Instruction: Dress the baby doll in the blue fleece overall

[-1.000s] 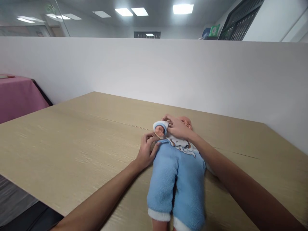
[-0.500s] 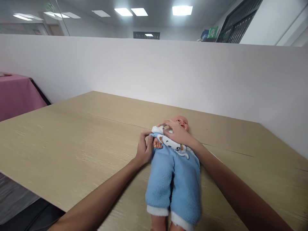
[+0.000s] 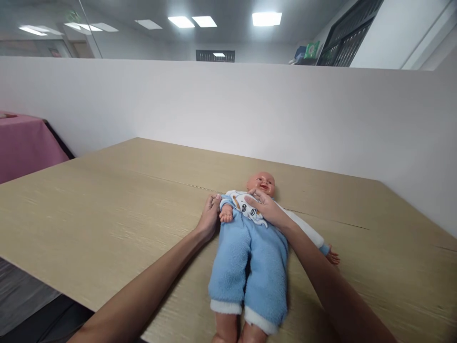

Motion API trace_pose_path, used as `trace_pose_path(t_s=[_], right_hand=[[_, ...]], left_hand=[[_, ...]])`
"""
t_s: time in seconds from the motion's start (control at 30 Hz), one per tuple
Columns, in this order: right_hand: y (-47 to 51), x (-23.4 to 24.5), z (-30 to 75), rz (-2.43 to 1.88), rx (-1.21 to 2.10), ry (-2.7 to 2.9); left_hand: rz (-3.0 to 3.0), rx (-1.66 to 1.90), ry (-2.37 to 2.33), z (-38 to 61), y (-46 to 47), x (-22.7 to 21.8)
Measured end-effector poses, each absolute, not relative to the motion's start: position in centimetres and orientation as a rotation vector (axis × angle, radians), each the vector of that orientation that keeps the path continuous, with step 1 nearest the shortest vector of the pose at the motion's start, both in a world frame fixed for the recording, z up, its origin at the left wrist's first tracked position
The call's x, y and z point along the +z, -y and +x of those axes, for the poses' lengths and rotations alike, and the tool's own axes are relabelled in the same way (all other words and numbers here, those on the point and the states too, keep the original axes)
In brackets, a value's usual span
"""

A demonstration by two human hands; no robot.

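Note:
A baby doll [image 3: 262, 182] lies on its back on the table, its head away from me. It wears fluffy light-blue trousers [image 3: 232, 259] with white cuffs and a white-and-blue top with an animal face [image 3: 248, 208] on the front. At the doll's arm on the left side of the view, my left hand [image 3: 210, 214] has its fingers closed on the blue sleeve cuff [image 3: 224, 201]. The small doll hand [image 3: 226, 214] sticks out of that cuff. My right hand [image 3: 266, 208] rests across the doll's chest with fingers extended, covering part of the top.
The wooden table [image 3: 107, 209] has a seam across it. Behind it stands a white partition [image 3: 214, 105]. The doll's other sleeve [image 3: 307, 228] stretches out to the right, beyond my right forearm. A pink-covered table [image 3: 28, 143] is at the far left.
The doll's hand on the left has come further out of its cuff. My right hand has shifted from the shoulder down onto the chest, uncovering more of the head.

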State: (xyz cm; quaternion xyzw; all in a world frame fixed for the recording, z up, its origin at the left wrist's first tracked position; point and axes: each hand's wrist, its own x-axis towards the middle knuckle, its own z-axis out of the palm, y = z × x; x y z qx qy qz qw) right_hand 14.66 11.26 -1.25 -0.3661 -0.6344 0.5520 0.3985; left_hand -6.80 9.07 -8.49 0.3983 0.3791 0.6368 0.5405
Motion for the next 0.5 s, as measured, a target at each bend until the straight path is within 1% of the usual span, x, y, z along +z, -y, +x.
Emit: trace_pose_path(t_s=[0.23, 0.5], right_hand=[[-13.3, -3.6, 16.0, -0.887, 1.557, 1.397], [-13.3, -3.8, 16.5, -0.839, 1.651, 1.306]], left_hand=[[1.032, 1.448, -0.891, -7.7, -10.4, -8.9], [1.175, 1.416, -0.879, -8.2, -12.2, -7.3]])
